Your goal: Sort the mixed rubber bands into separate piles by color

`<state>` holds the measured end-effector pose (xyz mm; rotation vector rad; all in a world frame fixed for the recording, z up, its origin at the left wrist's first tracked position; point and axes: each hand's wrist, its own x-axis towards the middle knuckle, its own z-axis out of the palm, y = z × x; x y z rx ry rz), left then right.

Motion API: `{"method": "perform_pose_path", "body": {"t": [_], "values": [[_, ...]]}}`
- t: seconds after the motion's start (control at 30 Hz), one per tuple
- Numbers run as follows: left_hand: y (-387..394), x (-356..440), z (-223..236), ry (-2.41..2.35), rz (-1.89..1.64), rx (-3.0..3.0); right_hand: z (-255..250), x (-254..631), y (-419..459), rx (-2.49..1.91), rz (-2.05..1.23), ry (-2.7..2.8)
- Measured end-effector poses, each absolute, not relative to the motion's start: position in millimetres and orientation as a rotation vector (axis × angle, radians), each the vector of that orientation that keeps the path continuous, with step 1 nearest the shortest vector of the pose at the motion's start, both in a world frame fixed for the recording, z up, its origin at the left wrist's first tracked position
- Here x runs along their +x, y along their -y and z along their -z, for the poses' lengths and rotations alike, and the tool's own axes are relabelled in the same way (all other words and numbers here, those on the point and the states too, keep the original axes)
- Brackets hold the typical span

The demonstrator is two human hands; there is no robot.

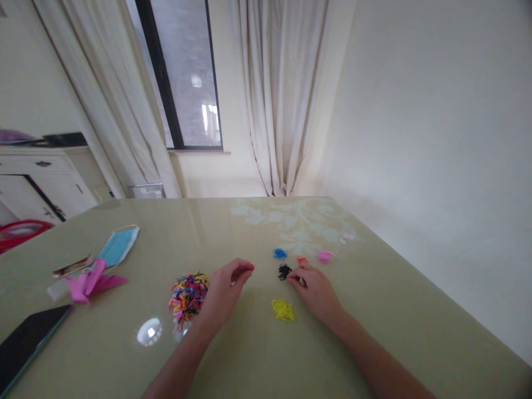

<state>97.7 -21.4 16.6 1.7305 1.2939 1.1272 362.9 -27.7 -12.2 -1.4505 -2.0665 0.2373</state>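
My left hand [226,288] hovers right of a mixed heap of small coloured rubber bands [188,296], partly covering the heap's edge. Its thumb and finger are pinched, with a small red rubber band [252,268] showing at the tips. My right hand [313,288] is pinched at the right edge of a small black pile of bands [284,271]; what lies between its fingertips is too small to make out. Around it lie single-colour piles: blue [280,253], red [302,259], pink [325,256] and yellow [283,310].
On the table's left are a blue face mask [119,246], a crumpled pink piece [93,282], a narrow brown packet [72,266] and a dark flat device [31,346]. A wall [449,166] runs along the right. Light reflects off the glossy tabletop [233,360].
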Motion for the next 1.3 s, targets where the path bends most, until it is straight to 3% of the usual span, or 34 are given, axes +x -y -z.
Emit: {"method": "perform_pose_path", "body": {"t": [0.27, 0.53, 0.87, 0.97, 1.13, 1.3], "values": [[28, 109, -20, -1.097, -1.136, 1.544, 3, 358, 32, -1.517, -0.236, 1.974], [40, 122, -19, -0.97, -1.045, 1.475, -20, 334, 57, -1.071, -0.521, 1.869], [46, 124, -27, -0.982, -0.974, 1.597, -28, 335, 59, -1.017, -0.531, 1.804], [43, 114, -28, -1.243, -0.935, 1.8, -41, 343, 61, -0.945, -0.555, 1.638], [44, 98, -30, -2.066, -0.429, 2.236, -56, 354, 65, -0.788, -0.654, 1.392], [42, 94, -31, -2.146, 0.068, 2.307, -56, 355, 69, -0.708, -0.658, 1.404]]}}
